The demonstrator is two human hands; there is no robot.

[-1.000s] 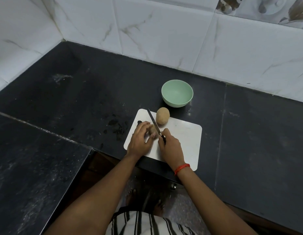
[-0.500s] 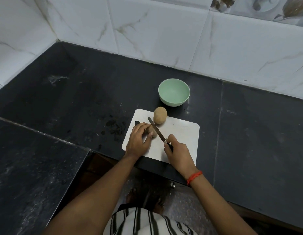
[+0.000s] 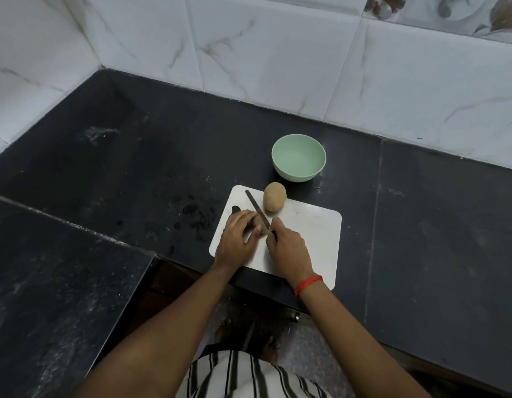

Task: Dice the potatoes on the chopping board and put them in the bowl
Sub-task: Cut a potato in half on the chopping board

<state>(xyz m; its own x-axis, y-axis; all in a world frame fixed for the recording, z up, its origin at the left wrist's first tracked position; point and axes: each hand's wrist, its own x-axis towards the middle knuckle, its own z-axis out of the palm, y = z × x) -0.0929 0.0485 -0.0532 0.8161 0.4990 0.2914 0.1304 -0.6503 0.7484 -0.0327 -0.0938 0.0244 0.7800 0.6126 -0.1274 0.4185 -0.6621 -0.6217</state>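
Head view — our right hand [image 3: 287,248] pushes its gripped knife [image 3: 256,206] forward again; left hand [image 3: 236,238] holds the potato [image 3: 257,221] — cutting continues.

Dark stone counter [image 3: 134,182], a bit dusty. Straight on it: a white chopping board [image 3: 312,234] at the front edge, and a mint green bowl [image 3: 295,175] just behind it.

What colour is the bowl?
The bowl is pale mint green, seen in the head view.
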